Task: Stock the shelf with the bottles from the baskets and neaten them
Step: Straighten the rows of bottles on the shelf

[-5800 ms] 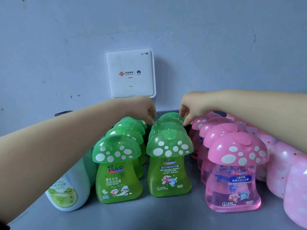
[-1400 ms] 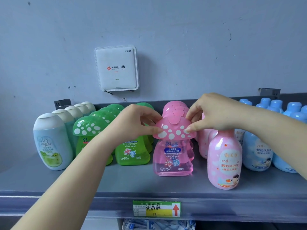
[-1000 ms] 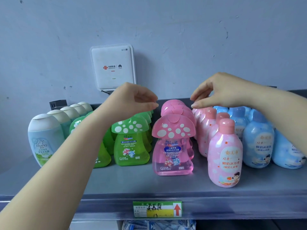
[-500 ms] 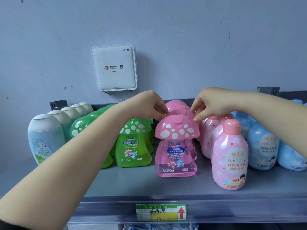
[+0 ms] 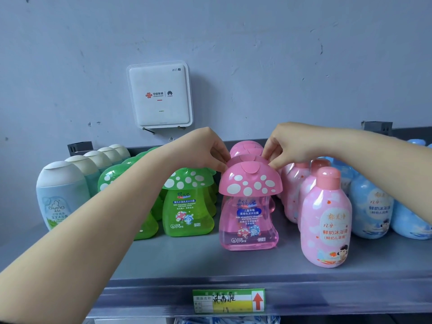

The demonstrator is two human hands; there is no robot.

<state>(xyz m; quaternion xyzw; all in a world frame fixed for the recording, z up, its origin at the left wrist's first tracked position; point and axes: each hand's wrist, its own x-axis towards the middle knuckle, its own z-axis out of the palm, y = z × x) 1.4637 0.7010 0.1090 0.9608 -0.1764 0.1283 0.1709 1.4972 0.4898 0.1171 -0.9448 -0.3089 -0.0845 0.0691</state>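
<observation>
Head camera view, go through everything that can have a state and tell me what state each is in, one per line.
left hand: fingertips pinching the second pink mushroom cap
right hand: fingertips pinching the same cap's other side
front pink mushroom bottle: upright, cap shut, label forward
green mushroom bottle: upright, cap shut
pink round bottle: upright, capped, nearest the edge
white-capped bottle: upright, capped
wall router: red light on

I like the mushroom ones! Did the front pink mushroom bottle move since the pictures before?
No, not noticeably. The front pink mushroom bottle still stands right above the red-arrow end of the shelf label, same as before.
</observation>
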